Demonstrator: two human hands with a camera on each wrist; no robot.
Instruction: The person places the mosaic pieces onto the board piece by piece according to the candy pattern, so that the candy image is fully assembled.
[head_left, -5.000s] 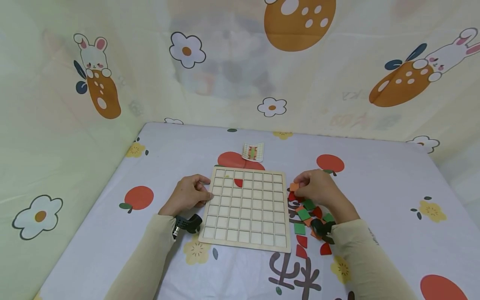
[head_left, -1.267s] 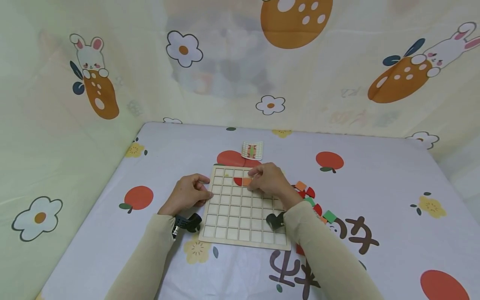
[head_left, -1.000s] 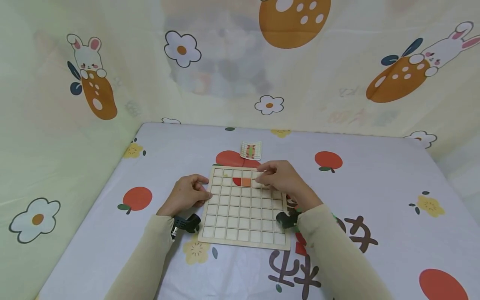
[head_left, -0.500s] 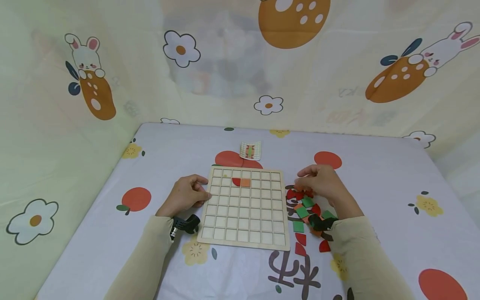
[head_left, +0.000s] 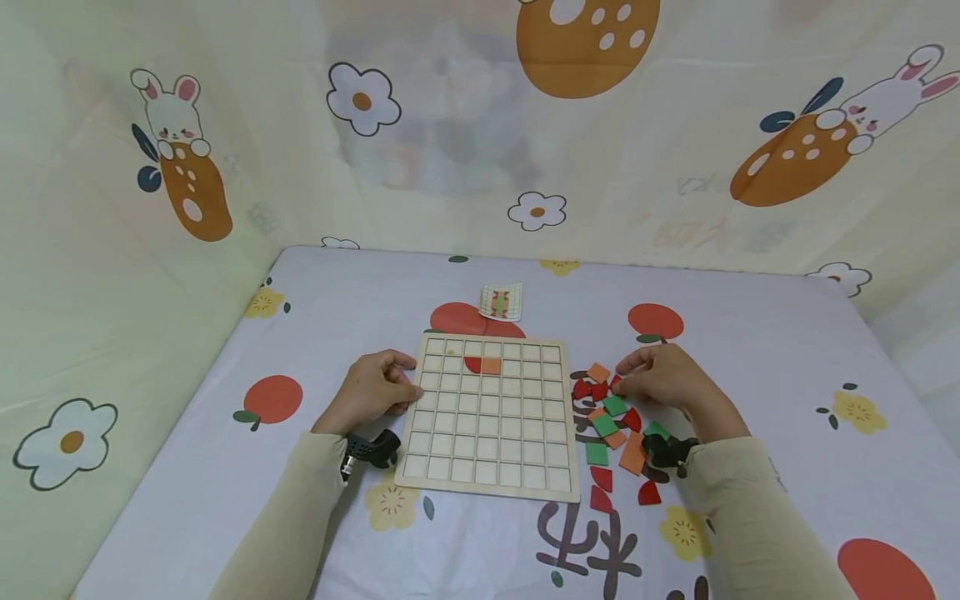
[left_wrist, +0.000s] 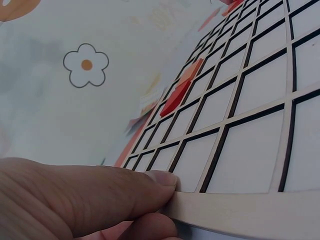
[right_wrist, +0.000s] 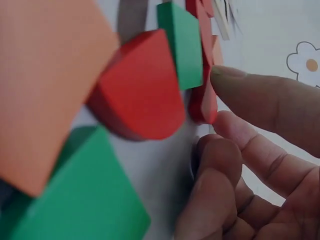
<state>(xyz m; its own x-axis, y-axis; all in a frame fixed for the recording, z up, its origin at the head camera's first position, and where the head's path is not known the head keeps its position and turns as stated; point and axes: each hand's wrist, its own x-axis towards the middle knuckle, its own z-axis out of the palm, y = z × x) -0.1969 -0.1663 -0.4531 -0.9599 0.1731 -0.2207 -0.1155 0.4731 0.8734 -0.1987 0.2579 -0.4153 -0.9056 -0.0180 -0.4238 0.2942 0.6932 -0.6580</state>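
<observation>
Currently pinching by its left edge, with left hand [head_left: 365, 387], squarish wooden grid board [head_left: 488, 425], flat on tabletop [head_left: 352, 300] with columns pointing forward. Touching loose red piece [right_wrist: 199, 111] with partly curled right hand [head_left: 669, 382]; cannot tell whether gripped. Noted in board: red quarter-round [head_left: 473, 364], curved toward near left, beside orange square [head_left: 491, 366].
</observation>
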